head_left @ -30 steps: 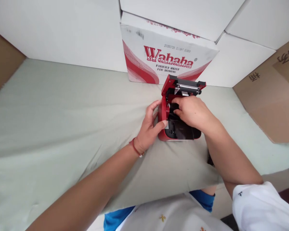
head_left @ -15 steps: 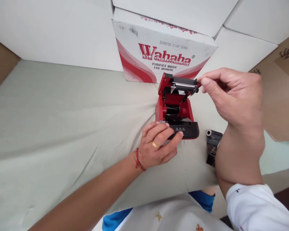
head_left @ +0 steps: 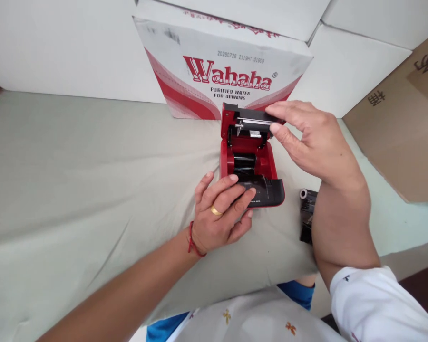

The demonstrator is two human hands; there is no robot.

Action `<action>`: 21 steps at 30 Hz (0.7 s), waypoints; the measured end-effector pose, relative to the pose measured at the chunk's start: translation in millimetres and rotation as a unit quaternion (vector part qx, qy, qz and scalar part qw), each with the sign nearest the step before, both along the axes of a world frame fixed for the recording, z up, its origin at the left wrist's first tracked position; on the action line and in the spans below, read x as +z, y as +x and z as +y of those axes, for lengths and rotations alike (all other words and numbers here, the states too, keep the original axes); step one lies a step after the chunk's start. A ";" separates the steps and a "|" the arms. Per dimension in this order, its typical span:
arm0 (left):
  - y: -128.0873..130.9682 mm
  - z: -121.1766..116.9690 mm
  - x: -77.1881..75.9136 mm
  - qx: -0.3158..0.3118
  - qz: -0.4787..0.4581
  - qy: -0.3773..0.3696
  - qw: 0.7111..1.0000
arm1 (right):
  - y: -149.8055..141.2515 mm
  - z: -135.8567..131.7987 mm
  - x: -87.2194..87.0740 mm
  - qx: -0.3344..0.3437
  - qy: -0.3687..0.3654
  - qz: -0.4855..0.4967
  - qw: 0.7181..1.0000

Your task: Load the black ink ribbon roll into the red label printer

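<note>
In the head view, our right hand has left the inside of the red device, where it was busy a second ago, and has come up to the raised lid. It is half curled at the lid's right corner, which lies between thumb and forefinger; how firmly we grip it, we cannot tell. Our left hand has shifted from the device's side to its front panel, palm down, fingers loosely spread and grasping nothing; dark film appears to lie over the panel at its fingertips. The device stands on the cloth, under and just beyond the left fingers, and to the left of the right hand. With neither hand inside it, we can see the black roll lying there, beyond our left fingertips. We take this to mean that attention has passed from the roll to the lid and the film. Below the right hand, a second roll lies partly hidden by the forearm. Beyond both hands stands the printed carton.
</note>
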State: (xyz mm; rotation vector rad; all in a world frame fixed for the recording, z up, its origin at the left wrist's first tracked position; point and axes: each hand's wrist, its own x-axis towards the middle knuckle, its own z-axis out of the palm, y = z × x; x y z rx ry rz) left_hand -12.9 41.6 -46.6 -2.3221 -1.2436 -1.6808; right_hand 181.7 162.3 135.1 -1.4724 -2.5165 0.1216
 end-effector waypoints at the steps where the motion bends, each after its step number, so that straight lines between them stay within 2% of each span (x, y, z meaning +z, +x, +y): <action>1: 0.1 -1.5 -1.0 -0.004 0.001 -0.001 1.000 | -0.7 -2.7 2.4 0.004 -0.004 -0.008 1.000; 4: 0.8 -5.9 0.3 -0.005 0.021 0.003 1.000 | -2.2 -10.6 8.5 0.018 -0.005 -0.028 0.999; 7: 4.0 -8.5 8.1 0.028 0.055 0.068 0.996 | -0.5 -15.6 8.9 0.039 -0.004 -0.037 0.999; 11: 11.0 -9.6 21.4 0.095 0.093 0.109 0.985 | 7.2 -19.0 3.6 0.117 0.031 -0.002 0.993; 14: 14.1 -9.8 27.3 0.103 0.089 0.103 0.985 | 12.2 -22.8 3.0 0.165 0.050 0.011 0.985; 21: 12.7 -9.0 27.8 0.096 0.088 0.100 0.986 | 11.3 -28.8 -0.6 0.222 -0.055 -0.065 0.971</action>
